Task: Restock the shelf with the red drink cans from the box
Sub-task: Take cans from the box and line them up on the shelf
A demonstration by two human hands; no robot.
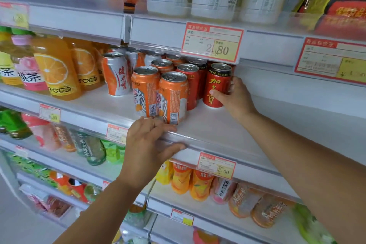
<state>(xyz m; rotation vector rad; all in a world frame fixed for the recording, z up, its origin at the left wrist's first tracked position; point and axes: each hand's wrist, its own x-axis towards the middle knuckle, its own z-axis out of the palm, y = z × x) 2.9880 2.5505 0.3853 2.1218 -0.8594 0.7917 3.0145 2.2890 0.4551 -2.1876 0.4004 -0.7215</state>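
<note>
A red drink can [216, 83] with gold characters stands upright on the white shelf [217, 130], at the right end of a cluster of cans. My right hand [235, 97] grips it from the right, thumb across its front. Two more red cans [190, 83] stand just to its left. My left hand [150, 142] holds the shelf's front rail, fingers on top and thumb below, right in front of two orange cans [160, 95]. The box is out of view.
Orange-and-silver cans [115, 73] and orange juice bottles [57, 69] fill the shelf's left part. Bare shelf stretches right of the red can. A price tag [212, 41] hangs low over the cans from the shelf above. Bottles fill the lower shelves.
</note>
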